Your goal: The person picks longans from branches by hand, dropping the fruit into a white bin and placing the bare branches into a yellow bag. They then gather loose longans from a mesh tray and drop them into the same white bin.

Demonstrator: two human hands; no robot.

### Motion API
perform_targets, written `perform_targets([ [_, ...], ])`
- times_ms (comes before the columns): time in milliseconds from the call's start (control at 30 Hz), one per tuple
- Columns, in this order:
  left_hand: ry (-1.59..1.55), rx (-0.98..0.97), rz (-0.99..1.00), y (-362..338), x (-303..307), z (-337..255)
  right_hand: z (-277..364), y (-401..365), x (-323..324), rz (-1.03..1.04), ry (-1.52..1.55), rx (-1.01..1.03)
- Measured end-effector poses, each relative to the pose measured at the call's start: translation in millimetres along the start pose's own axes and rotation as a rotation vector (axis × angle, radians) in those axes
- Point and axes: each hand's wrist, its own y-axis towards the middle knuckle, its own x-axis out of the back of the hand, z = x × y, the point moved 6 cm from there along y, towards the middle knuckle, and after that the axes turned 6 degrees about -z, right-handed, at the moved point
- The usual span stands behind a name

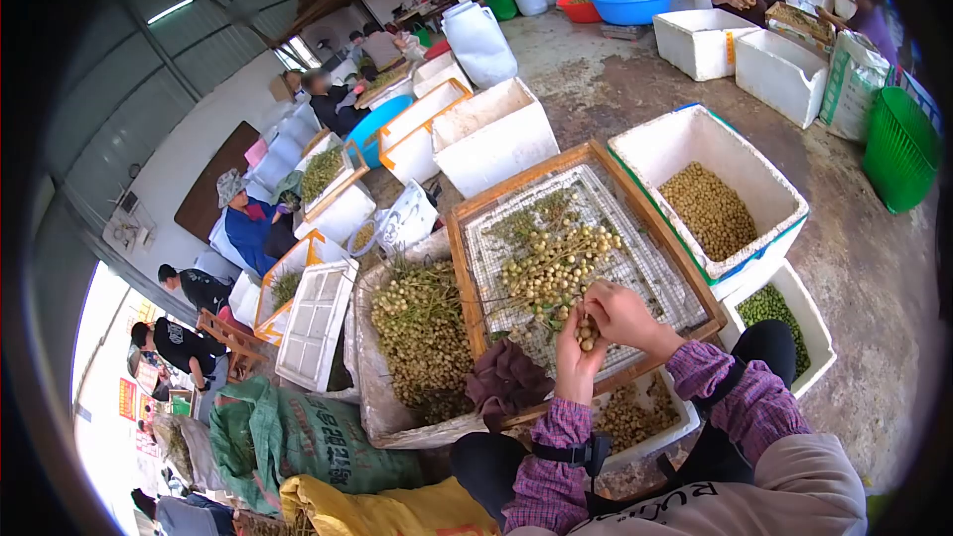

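Pinching fruit cluster (pixel 587 331): left hand (pixel 574 355), right hand (pixel 625 316) | mesh tray (pixel 650 273) beneath | foam box (pixel 657 144) right | cloth (pixel 508 379) left

Spot: the camera is sitting on the person's head, high above the work.
Facing: it is looking forward and down onto the wire tray (pixel 655 273).
Middle: the left hand (pixel 576 352), the right hand (pixel 623 318) and the fruit bunch (pixel 551 268) are showing in the middle, very near.
Edges: the lens is bending everything round, and it is catching white boxes (pixel 491 134) and other people (pixel 248 223) far off.
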Motion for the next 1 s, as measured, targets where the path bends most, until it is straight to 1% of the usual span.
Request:
perform_targets([
  [33, 0.003, -0.032, -0.093, -7.5, -0.1, -1.2, -6.5, 3.5, 2.1, 0.006, -0.019, -0.050],
  [67, -0.035, -0.026, -0.061, -0.7, 9.4, -8.0, -14.2, 5.6, 5.5, 0.012, -0.038, -0.104],
  [100, -0.036, -0.053, -0.080, -4.1, 3.2, -14.0, -23.5, 4.4, 9.0, 0.014, -0.059, -0.173],
  [133, -0.030, -0.061, -0.109, -6.2, -1.5, -20.7, -42.9, 2.7, 4.6, 0.033, -0.156, -0.183],
  [167, -0.017, -0.051, -0.147, -9.2, -8.5, -20.9, -51.2, -2.6, 9.2, 0.058, -0.227, -0.273],
  [233, 0.082, -0.053, -0.096, -5.3, -38.4, -19.3, -67.3, -14.2, 12.9, 0.110, -0.370, -0.485],
  [300, 0.217, -0.052, -0.079, 6.3, -80.6, -6.9, -78.1, -18.8, 18.7, 0.047, -0.294, -0.525],
  [367, 0.304, -0.040, -0.011, 38.6, -123.5, 12.8, -80.7, -17.6, 31.6, 0.005, -0.196, -0.635],
  [400, 0.392, -0.088, 0.011, 43.4, -159.4, 34.1, -82.9, -17.7, 37.2, -0.012, -0.146, -0.680],
  [433, 0.529, -0.073, 0.080, 49.0, -195.5, 60.7, -87.0, -17.4, 41.9, -0.021, -0.125, -0.676],
  [467, 0.666, 0.006, 0.138, 75.1, -217.8, 81.4, -91.2, -18.1, 46.8, -0.027, -0.107, -0.671],
  [500, 0.803, 0.087, 0.197, 93.7, -229.3, 96.2, -94.5, -20.4, 50.8, -0.034, -0.087, -0.666],
  [600, 0.933, 0.002, 0.070, 109.4, -236.3, 103.9, -105.5, -22.7, 70.8, -0.143, -0.040, -0.690],
  [633, 1.101, -0.182, 0.101, 103.8, -231.5, 82.4, -109.5, -24.8, 74.5, -0.188, -0.015, -0.692],
  [667, 1.273, -0.346, 0.087, 78.7, -226.3, 61.3, -109.3, -25.8, 77.4, -0.217, 0.004, -0.666],
  [700, 1.454, -0.477, 0.181, 63.5, -216.0, 34.2, -109.0, -26.9, 76.0, -0.190, 0.049, -0.663],
  [733, 1.699, -0.596, 0.165, 42.5, -200.8, 6.7, -106.3, -26.3, 74.3, -0.165, 0.096, -0.659],
  [767, 2.010, -0.657, 0.063, 13.1, -183.2, -19.3, -101.4, -25.4, 72.6, -0.144, 0.145, -0.656],
  [800, 2.239, -0.760, 0.085, 19.8, -134.0, -68.4, -87.8, -22.7, 75.3, -0.146, 0.134, -0.613],
  [833, 2.606, -0.688, -0.113, -11.7, -110.5, -90.5, -84.1, -21.1, 70.3, -0.133, 0.168, -0.606],
  [867, 2.827, -0.616, -0.278, -49.5, -96.3, -99.5, -80.2, -19.1, 65.0, -0.115, 0.200, -0.596],
  [933, 2.954, -0.473, -0.431, -66.5, -24.8, -146.3, -71.4, -13.6, 51.5, -0.073, 0.207, -0.560],
  [1000, 2.895, -0.415, -0.482, -75.6, 8.2, -162.7, -60.8, -12.8, 32.5, -0.048, 0.228, -0.537],
])
